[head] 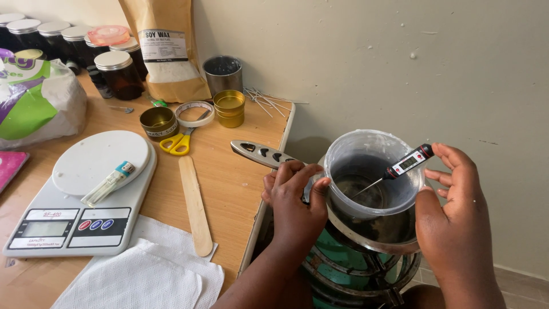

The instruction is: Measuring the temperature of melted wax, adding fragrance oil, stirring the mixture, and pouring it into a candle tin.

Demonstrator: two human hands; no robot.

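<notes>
While we lean over the burner: our right hand (pixel 457 220) pinches a digital probe thermometer (pixel 407 163) by its black head between thumb and fingertips, the thin metal stem slanting down into a clear plastic jug (pixel 366 171).
Left hand: our left hand (pixel 294 200) curls around the jug's near wall, fingers closed on the rim side beside a metal handle (pixel 260 153) that juts out over the table.
Where the jug sits: it rests inside a metal pot (pixel 394 237) on a green gas burner (pixel 354 269), just off the table's edge.
How it handles, as we judge it: the jug looks light and thin-walled, likely to flex if squeezed and probably warm low down; the rim is the safer hold. The thermometer seems light and stiff, its stem easily bent, best held by the head.
Contents: dark at the bottom; we cannot tell what or how deep.
Surface: a wooden table (pixel 240 183) carries a white kitchen scale (pixel 80 200) with a lighter (pixel 108 183) on it, a wooden stirring stick (pixel 194 206), yellow scissors (pixel 178 143), gold tins (pixel 229 107), paper towels (pixel 143 269).
Room: a plain pale wall (pixel 400 68) close behind, with jars (pixel 117 74) and a brown paper bag (pixel 168 48) against it.
</notes>
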